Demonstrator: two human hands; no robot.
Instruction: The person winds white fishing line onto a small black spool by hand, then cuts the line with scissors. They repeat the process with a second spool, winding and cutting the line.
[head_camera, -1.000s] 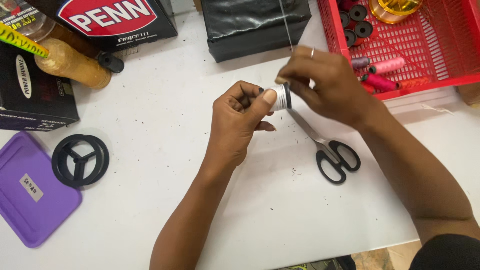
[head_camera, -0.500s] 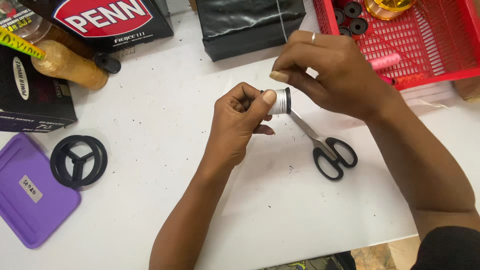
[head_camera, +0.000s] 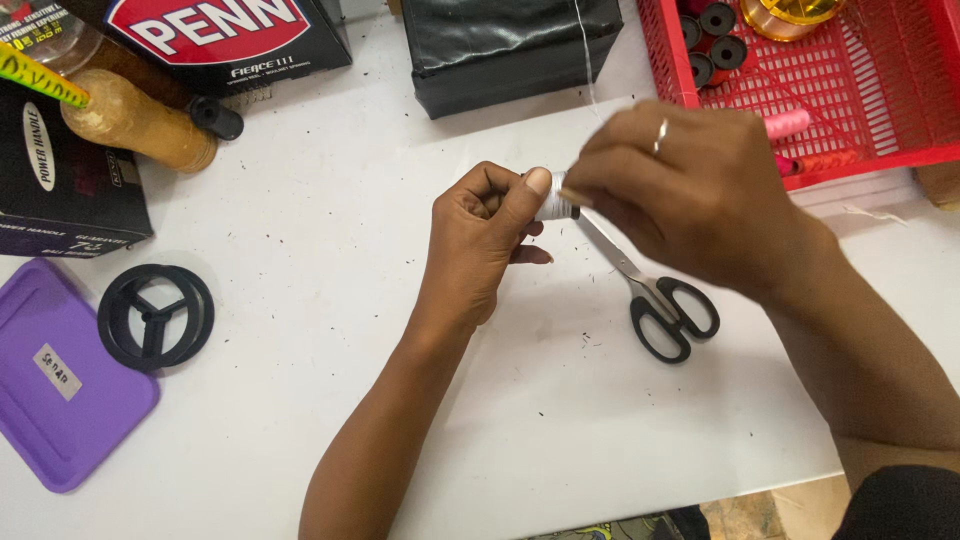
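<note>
My left hand (head_camera: 482, 240) grips a small black spool wound with white thread (head_camera: 556, 203), thumb pressed on its side. My right hand (head_camera: 680, 195) is closed at the spool's right end, its fingertips pinching a thin white thread (head_camera: 585, 55) that runs up toward the top of the view. My right hand covers most of the spool. Black-handled scissors (head_camera: 655, 295) lie shut on the white table (head_camera: 320, 260) just below my right hand.
A red mesh basket (head_camera: 880, 90) with black spools and pink thread cones sits at the top right. A black box (head_camera: 505, 50) lies at the top middle. On the left are a wooden handle (head_camera: 135, 125), dark cartons (head_camera: 70, 200), a black ring (head_camera: 155, 318) and a purple tray (head_camera: 60, 385).
My right hand dropped from above the spool down onto its right end and now hides most of it. My left hand held the spool nearly still.
</note>
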